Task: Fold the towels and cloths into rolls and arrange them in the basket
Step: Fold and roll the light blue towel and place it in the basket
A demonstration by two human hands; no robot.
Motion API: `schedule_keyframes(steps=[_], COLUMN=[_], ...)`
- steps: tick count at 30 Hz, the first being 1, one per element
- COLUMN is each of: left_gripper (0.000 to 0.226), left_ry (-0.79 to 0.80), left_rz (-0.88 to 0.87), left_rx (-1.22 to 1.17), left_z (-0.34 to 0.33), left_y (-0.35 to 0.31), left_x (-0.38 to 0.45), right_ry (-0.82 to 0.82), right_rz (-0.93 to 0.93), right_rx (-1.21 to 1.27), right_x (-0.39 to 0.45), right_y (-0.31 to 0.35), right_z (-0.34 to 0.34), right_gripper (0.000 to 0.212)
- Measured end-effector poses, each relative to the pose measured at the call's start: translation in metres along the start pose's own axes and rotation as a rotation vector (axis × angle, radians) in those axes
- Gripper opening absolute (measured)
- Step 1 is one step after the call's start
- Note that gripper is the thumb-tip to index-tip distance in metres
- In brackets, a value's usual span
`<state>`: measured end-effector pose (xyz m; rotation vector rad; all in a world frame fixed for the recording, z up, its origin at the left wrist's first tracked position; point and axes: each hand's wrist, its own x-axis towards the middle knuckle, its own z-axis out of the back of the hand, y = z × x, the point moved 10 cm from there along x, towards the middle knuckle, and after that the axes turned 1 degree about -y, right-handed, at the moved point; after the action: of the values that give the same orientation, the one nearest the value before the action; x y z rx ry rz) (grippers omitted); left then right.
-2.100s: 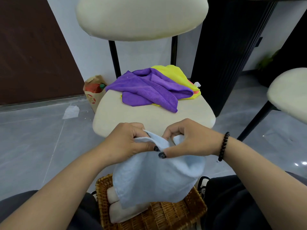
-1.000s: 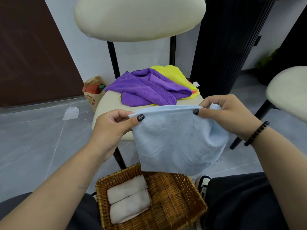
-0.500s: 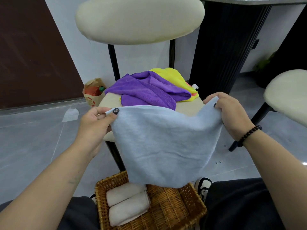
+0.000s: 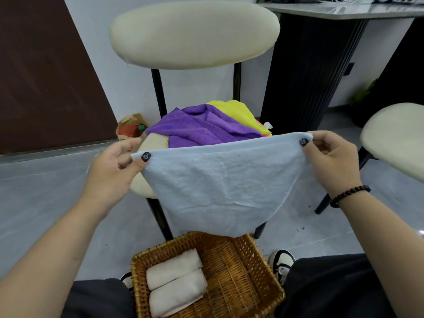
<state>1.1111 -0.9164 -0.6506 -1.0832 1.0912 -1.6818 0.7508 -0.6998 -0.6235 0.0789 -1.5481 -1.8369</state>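
A grey tiled floor [image 4: 46,203] is spreading under everything, with a white wall and a dark brown panel [image 4: 41,76] standing behind. A cream padded chair [image 4: 195,33] is facing the person, a dark table base [image 4: 305,72] is rising to its right, and a second cream seat [image 4: 394,138] is showing at the right edge.

The light blue towel [image 4: 224,187] is hanging spread in the air in front of the chair seat, its long top edge running left to right and tilting slightly up toward the right, its body drooping toward the wicker basket [image 4: 241,271] on the floor below. The left hand [image 4: 114,171] is pinching the towel's left top corner between thumb and fingers; the right hand [image 4: 332,159] is pinching the right corner likewise.

Two white rolled towels [image 4: 176,281] are lying side by side in the basket's left part. A purple cloth [image 4: 197,129] is lying crumpled on the seat over a yellow cloth [image 4: 238,111]. A paper bag [image 4: 130,127] is sitting on the floor by the wall.
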Motion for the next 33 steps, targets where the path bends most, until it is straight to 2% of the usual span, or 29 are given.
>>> schedule_keyframes(steps=[3, 6, 8, 11, 15, 21, 24, 28, 33], left_gripper=[0.009, 0.010, 0.011, 0.014, 0.014, 0.009, 0.003, 0.006, 0.004], left_ry=[0.000, -0.025, -0.043, -0.051, -0.014, -0.085, -0.128, -0.218, -0.302], left_rz=[-0.121, -0.102, -0.080, -0.063, -0.031, -0.028, 0.010, 0.013, 0.004], left_rx=[0.081, 0.088, 0.084, 0.027, 0.075, 0.191, 0.131, 0.015, -0.081], left_z=[0.006, 0.007, 0.008, 0.013, 0.012, 0.001, -0.004, 0.000, 0.008], left_y=[-0.019, -0.018, -0.017, -0.019, -0.016, -0.011, 0.001, 0.007, 0.014], left_x=[0.005, 0.012, 0.016, 0.023, 0.038, 0.072, 0.089, 0.108, 0.126], right_ry=[0.011, 0.176, 0.222, 0.285, 0.412, 0.265, 0.199, 0.077, 0.028], right_rz=[0.060, -0.034, -0.060, -0.141, -0.232, -0.188, -0.214, -0.240, -0.157], right_rx=[-0.015, -0.120, -0.211, -0.193, -0.215, -0.260, -0.206, -0.009, 0.083], right_x=[0.003, 0.004, 0.006, 0.009, 0.017, 0.050, 0.062, 0.079, 0.097], right_y=[0.009, 0.002, 0.002, 0.000, -0.008, -0.003, -0.007, -0.013, -0.011], right_z=[0.001, -0.017, -0.023, -0.026, -0.036, -0.058, -0.075, -0.090, -0.115], right_gripper=[0.008, 0.012, 0.012, 0.012, 0.013, 0.012, 0.011, 0.009, 0.013])
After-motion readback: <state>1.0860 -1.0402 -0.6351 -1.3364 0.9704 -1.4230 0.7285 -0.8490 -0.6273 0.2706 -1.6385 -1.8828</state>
